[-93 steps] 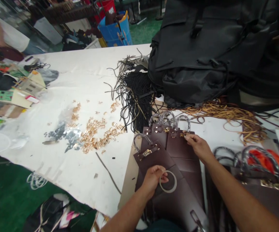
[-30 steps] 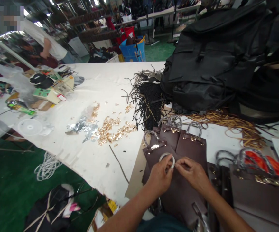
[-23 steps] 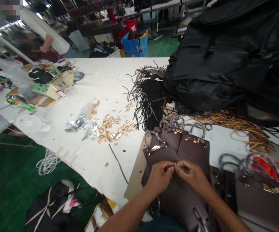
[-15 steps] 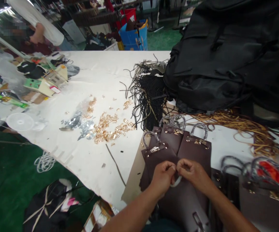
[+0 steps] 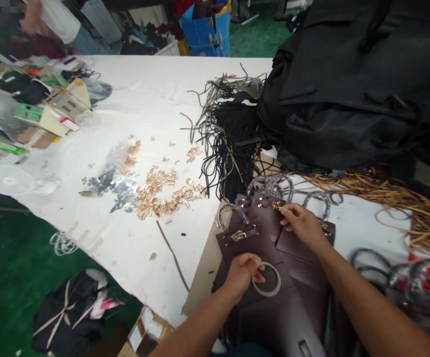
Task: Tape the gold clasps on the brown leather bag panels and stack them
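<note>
Brown bags [image 5: 254, 250] look smooth, with gold-coloured metal clasps [image 5: 239, 236].

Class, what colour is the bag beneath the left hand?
Dark brown; the bag shows in the head view.

The left hand [image 5: 241, 273] and right hand [image 5: 304, 225] were bare; both forearms [image 5: 371, 297] were uncovered; dark teal clothing [image 5: 250, 350] showed narrowly at the bottom edge.
</note>
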A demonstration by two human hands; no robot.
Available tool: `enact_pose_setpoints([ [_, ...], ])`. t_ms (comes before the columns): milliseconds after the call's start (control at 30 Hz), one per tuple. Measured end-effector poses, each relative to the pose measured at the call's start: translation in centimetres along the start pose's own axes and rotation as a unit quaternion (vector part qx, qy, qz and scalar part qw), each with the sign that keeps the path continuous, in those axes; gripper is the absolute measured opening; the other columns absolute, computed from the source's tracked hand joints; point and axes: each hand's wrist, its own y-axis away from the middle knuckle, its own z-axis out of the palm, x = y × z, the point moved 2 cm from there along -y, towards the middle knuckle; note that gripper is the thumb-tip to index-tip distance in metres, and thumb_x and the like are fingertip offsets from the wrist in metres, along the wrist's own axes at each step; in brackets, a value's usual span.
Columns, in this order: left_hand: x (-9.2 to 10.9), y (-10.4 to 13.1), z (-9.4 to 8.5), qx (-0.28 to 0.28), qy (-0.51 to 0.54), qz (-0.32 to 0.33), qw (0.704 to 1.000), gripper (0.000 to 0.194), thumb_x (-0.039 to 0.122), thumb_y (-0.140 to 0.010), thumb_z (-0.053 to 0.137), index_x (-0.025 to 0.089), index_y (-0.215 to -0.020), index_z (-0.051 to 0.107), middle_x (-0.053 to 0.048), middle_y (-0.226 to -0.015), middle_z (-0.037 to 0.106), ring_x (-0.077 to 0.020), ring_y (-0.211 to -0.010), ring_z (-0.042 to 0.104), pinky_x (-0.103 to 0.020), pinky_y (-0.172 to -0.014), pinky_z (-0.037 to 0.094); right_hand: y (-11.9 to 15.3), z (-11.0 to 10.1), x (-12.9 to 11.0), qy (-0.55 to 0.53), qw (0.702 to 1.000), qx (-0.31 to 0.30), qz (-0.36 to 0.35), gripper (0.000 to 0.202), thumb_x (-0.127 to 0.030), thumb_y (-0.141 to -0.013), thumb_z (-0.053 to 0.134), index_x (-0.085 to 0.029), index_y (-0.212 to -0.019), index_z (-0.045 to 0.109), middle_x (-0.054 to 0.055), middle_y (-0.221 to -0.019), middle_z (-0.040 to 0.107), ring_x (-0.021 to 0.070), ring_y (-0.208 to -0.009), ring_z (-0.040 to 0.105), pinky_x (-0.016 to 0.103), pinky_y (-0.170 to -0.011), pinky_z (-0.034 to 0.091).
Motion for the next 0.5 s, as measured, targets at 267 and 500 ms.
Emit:
enact_pose_setpoints([
  [267,-0.2,-0.2,-0.1,-0.006,0.002,-0.002,1.0,0.046,0.052,-0.078,0.069,0.009,-0.092,0.061,-0.01,-0.093,0.069,-0.0135,-0.06,0.065,-0.025,-0.06,0.045,-0.3,0.2,-0.1,0.01,0.999,0.034,0.009,0.039,-0.054,-0.087,0.061,-0.018,-0.1,0.064,0.004,-0.073,0.068,0.0178,-0.058,0.065,0.026,-0.05,0.053],
  [500,-0.6,-0.3,-0.2,0.0,0.003,0.004,1.0,0.046,0.051,-0.078,0.069,0.009,-0.093,0.06,-0.01,-0.091,0.069,-0.0138,-0.06,0.065,-0.026,-0.059,0.046,0.4,1.2,0.3,0.036,0.99,0.134,-0.033,0.044,-0.06,-0.087,0.062,-0.021,-0.109,0.063,0.006,-0.093,0.072,0.0192,-0.066,0.068,0.03,-0.057,0.053],
])
